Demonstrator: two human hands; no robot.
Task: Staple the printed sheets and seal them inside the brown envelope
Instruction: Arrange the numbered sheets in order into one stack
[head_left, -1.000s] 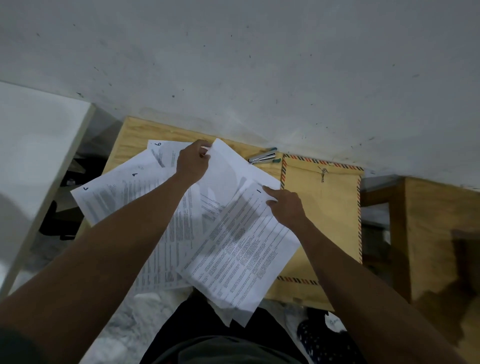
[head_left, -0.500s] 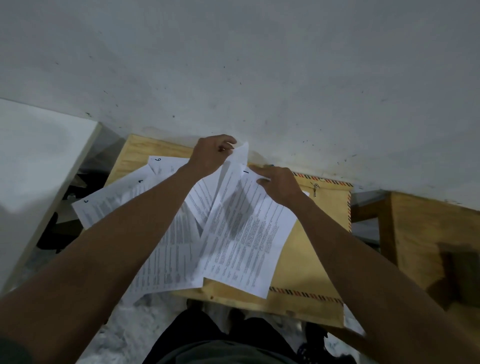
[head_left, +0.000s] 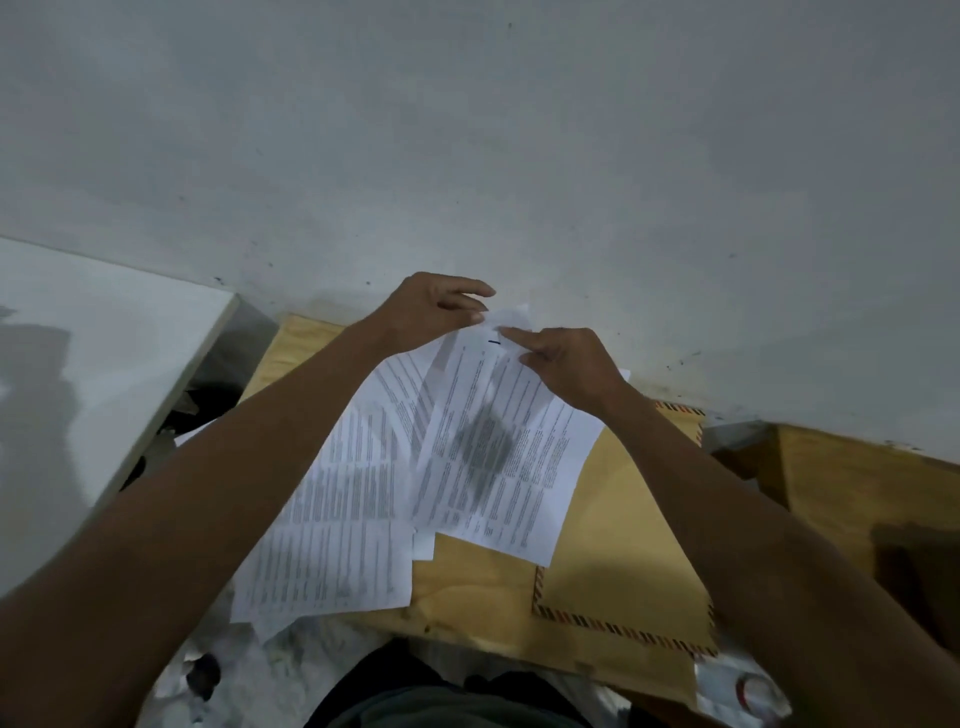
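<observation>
Print on printed sheets (head_left: 493, 457) too blurred to read; brown envelope (head_left: 623, 545) partly under sheets, right forearm.

We see white printed sheets (head_left: 488, 457) fanned out in a loose, uneven pile. Their top ends are lifted near the wall. Their lower ends hang over the front edge. The brown envelope (head_left: 618, 545) lies flat under them, on the right. It has a striped border of red and dark marks. The sheets cover its upper left part.
</observation>
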